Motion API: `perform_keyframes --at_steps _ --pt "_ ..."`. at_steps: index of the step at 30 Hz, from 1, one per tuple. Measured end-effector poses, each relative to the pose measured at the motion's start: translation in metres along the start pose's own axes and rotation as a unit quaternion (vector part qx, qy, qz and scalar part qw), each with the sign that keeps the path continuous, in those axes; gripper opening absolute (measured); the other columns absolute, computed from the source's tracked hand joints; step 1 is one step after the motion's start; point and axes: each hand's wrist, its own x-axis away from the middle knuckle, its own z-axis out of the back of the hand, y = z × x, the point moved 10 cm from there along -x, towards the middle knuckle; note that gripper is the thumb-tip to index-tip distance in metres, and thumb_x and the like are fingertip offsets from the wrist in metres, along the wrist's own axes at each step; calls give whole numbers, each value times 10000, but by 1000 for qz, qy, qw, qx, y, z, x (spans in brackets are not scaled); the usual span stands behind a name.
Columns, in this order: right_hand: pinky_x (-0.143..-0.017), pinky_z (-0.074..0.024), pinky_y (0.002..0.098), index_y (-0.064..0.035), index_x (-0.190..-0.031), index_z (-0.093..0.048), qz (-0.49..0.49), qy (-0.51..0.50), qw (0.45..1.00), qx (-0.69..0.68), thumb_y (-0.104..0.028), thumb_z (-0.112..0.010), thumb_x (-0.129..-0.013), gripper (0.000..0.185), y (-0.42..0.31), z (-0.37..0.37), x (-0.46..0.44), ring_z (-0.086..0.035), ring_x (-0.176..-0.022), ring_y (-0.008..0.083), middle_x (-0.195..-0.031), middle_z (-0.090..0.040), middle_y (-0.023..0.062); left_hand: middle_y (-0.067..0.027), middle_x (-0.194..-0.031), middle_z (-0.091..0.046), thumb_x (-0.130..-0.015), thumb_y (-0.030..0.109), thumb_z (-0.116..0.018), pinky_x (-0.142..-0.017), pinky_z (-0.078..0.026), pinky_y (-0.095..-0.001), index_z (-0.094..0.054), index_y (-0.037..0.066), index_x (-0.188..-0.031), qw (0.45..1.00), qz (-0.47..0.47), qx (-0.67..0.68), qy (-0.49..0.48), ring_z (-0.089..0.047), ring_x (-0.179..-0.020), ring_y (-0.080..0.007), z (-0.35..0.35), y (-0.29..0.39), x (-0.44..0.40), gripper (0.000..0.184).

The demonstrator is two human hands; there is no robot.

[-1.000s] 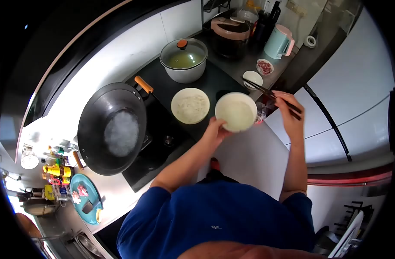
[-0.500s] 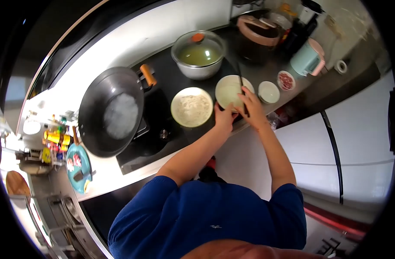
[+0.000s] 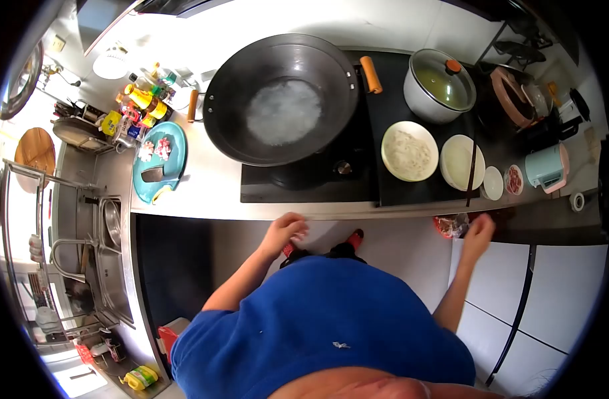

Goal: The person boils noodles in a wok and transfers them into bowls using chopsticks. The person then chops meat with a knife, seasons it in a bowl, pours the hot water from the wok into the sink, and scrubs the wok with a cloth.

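Note:
My left hand (image 3: 286, 233) hangs in front of the counter edge, fingers loosely bent and apart, with nothing in it. Farther right, my right hand (image 3: 479, 234) is also off the counter, loosely curled and holding nothing I can see. Nearest to it, dark chopsticks (image 3: 473, 169) lie across a white bowl (image 3: 456, 163) of pale liquid. Beside that stands a bowl of whitish flour-like powder (image 3: 409, 151). A large black wok (image 3: 225, 110) on the stove holds cloudy white contents. A small white bowl (image 3: 492, 183) and a little dish of chopped red meat (image 3: 514, 179) sit to the right.
A lidded pot (image 3: 432, 96) stands behind the bowls. At right are a rice cooker (image 3: 510, 96) and a mint-green kettle (image 3: 544, 167). A teal cutting board (image 3: 165, 146) carries a cleaver and chopped bits. Bottles (image 3: 145, 100) crowd the back left; the sink (image 3: 115, 279) is at left.
Both hands have left the liquid bowl and drawn back off the counter, the left one moving left. The chopsticks now rest across the bowl. My view has swung left toward the wok.

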Motion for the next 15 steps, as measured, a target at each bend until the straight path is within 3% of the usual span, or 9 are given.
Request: perform_keyframes --at_steps 1,2,3,5,7,9,11,14,15 --pt "-780 -460 313 4 -937 -562 -2 -46 996 -70 -29 -560 -800 141 -44 -20 35 -583 -837 224 -921 -588 107 -95 -871 -606 -857 153 -541 -670 -482 -262 -542 2 -980 998 -7 -2 62 -598 -781 -154 30 0 13 196" --pt "-757 -460 303 -17 -919 -577 16 -170 960 -222 -25 -577 -787 133 -39 -80 75 -586 -826 221 -928 -589 106 -98 -871 -607 -860 152 -534 -669 -482 -260 -541 -1 -976 995 -6 17 97 -600 -775 -156 57 -10 21 192" --pt "-789 -457 314 -28 -953 -588 208 -207 946 -139 -17 -594 -763 190 -143 -88 111 -589 -855 245 -951 -593 102 -101 -872 -608 -864 150 -526 -668 -481 -259 -540 -4 -972 991 -5 36 131 -602 -770 -158 82 -19 27 189" --pt "-927 -396 365 -55 -1093 -570 272 -374 874 -147 -38 -614 -750 346 -245 -142 158 -482 -1111 299 -1185 -521 113 -101 -869 -609 -867 143 -522 -667 -481 -259 -541 -5 -966 990 -16 50 129 -602 -767 -157 102 -16 36 179" --pt "-960 -363 397 -94 -1123 -556 375 -341 856 -100 -49 -620 -729 402 -295 -188 165 -398 -1194 300 -1287 -432 110 -101 -866 -610 -870 136 -518 -666 -481 -259 -542 -5 -959 988 -30 72 133 -602 -765 -156 121 -15 47 169" --pt "-987 -342 384 -97 -1161 -533 418 -337 843 24 -43 -621 -714 458 -306 -237 156 -346 -1233 305 -1333 -378 104 -85 -848 -608 -854 123 -539 -643 -481 -251 -549 0 -950 993 -86 23 82 -600 -748 -144 131 -1 54 156" --pt "-971 -369 362 -90 -1117 -561 373 -398 828 132 -2 -604 -705 423 -283 -282 144 -376 -1199 300 -1282 -418 91 -82 -838 -610 -854 103 -538 -642 -481 -252 -552 1 -945 989 -113 12 90 -601 -744 -142 157 2 67 137" --pt "-883 -441 343 -82 -1004 -604 358 -389 830 179 76 -552 -705 342 -282 -293 130 -457 -1071 287 -1112 -491 77 -90 -826 -621 -855 116 -538 -639 -483 -254 -557 -1 -938 981 -100 16 166 -608 -737 -151 211 -22 94 144" --pt "-869 -450 357 -37 -1002 -577 354 -386 827 205 19 -565 -745 263 -280 -297 127 -472 -1058 288 -1114 -481 118 -90 -826 -621 -855 116 -538 -639 -483 -254 -557 -1 -938 981 -101 18 164 -608 -737 -151 221 -26 103 144"
